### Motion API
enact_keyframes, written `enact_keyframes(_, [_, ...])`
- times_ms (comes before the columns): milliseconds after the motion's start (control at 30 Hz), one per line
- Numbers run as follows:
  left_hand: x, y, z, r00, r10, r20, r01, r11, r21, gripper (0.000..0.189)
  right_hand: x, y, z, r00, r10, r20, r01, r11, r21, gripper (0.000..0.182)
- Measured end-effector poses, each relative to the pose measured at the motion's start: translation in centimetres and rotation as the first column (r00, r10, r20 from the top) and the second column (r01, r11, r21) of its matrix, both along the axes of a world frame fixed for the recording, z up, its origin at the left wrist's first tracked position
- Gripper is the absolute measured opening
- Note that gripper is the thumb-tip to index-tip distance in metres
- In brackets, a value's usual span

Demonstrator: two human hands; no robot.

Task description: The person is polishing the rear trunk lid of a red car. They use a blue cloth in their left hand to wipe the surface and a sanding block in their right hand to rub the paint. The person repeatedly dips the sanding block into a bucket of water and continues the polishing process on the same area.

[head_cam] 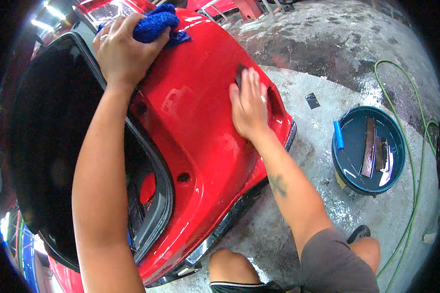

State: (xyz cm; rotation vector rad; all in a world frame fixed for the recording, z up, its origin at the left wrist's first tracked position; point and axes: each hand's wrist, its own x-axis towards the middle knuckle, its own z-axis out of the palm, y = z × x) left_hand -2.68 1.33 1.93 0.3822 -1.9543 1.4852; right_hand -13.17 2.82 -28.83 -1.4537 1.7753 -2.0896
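A red car body panel (pixel 205 106) fills the middle of the view, with a dark window opening (pixel 58 121) along its left side. My left hand (pixel 123 55) grips a bunched blue cloth (pixel 156 26) at the panel's upper left. My right hand (pixel 251 106), slightly blurred, lies flat on the panel near its right edge. Under those fingers is a dark sheet (pixel 239 75), probably sandpaper; most of it is hidden by the hand. A recessed opening (pixel 275 106) in the panel lies just right of my right hand.
On the wet concrete floor, a dark bucket (pixel 404 155) with a blue handle grip (pixel 338 134) holds water and two dark strips (pixel 369 148). A green hose (pixel 388 61) loops beside it. A small dark square (pixel 312 101) lies between car and bucket.
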Motion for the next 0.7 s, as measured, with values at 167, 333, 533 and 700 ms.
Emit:
enact_keyframes(167, [1.3,0.2,0.1,0.998,0.063,0.014,-0.064,0.997,0.044,0.051,-2.1,-1.2,0.1,0.993,0.021,-0.118,-0.014,0.998,0.061,0.073])
enact_keyframes(333, [0.5,0.2,0.2,1.000,0.030,-0.009,-0.030,1.000,-0.002,0.053,-1.6,-0.6,-1.9,0.999,-0.033,0.010,0.031,0.992,0.123,0.071])
enact_keyframes(533, [1.0,0.4,0.2,0.999,0.048,0.021,-0.049,0.998,0.048,0.050,-2.9,-3.3,0.6,0.997,-0.025,-0.069,0.021,0.998,-0.057,0.070])
enact_keyframes(700, [0.5,0.8,0.2,0.999,0.043,0.012,-0.043,0.998,0.047,0.048,-3.1,0.9,-4.0,0.989,-0.070,-0.131,0.100,0.966,0.239,0.069])
